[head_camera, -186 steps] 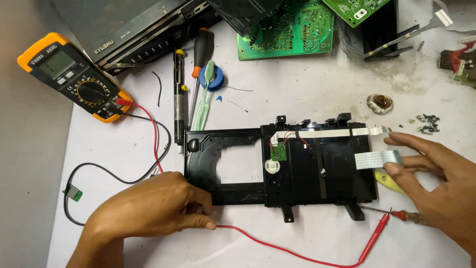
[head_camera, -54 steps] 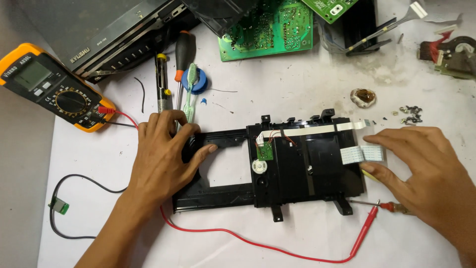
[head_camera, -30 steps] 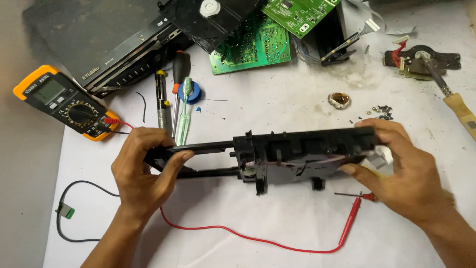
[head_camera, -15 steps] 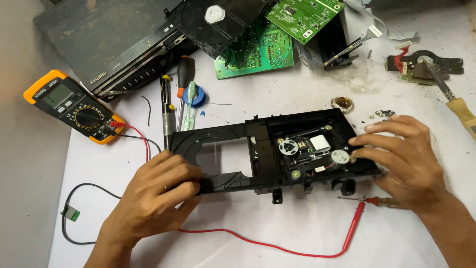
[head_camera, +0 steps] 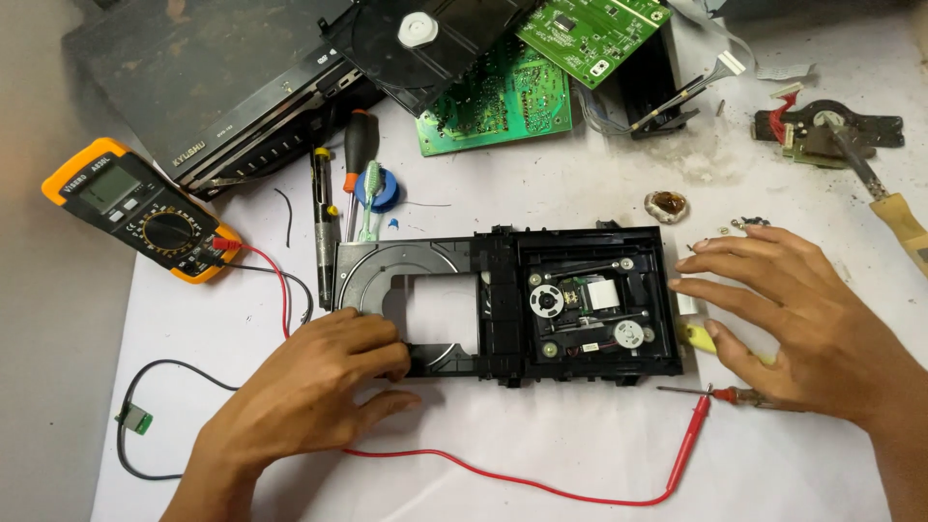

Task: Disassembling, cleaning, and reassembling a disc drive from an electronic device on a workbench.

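A black disc drive mechanism (head_camera: 503, 300) lies flat on the white table, its tray opening at the left and its spindle, lens and small motor facing up at the right. My left hand (head_camera: 309, 387) rests on the tray's front left corner, fingers curled over the edge. My right hand (head_camera: 802, 324) hovers just right of the mechanism, fingers spread, holding nothing. Under that hand lie a yellow-handled tool (head_camera: 698, 335) and a red probe (head_camera: 688, 445).
An orange multimeter (head_camera: 145, 213) sits at the left with red and black leads. Screwdrivers (head_camera: 360, 159) and a toothbrush lie behind the tray. Green circuit boards (head_camera: 503, 92), a black player case (head_camera: 193, 87), a soldering iron (head_camera: 884, 198) and small screws (head_camera: 744, 224) fill the back.
The mechanism was lifted, turned over and laid back down with its lens side up. My right hand has let go and drawn away to the right; my left hand stays on the tray corner.
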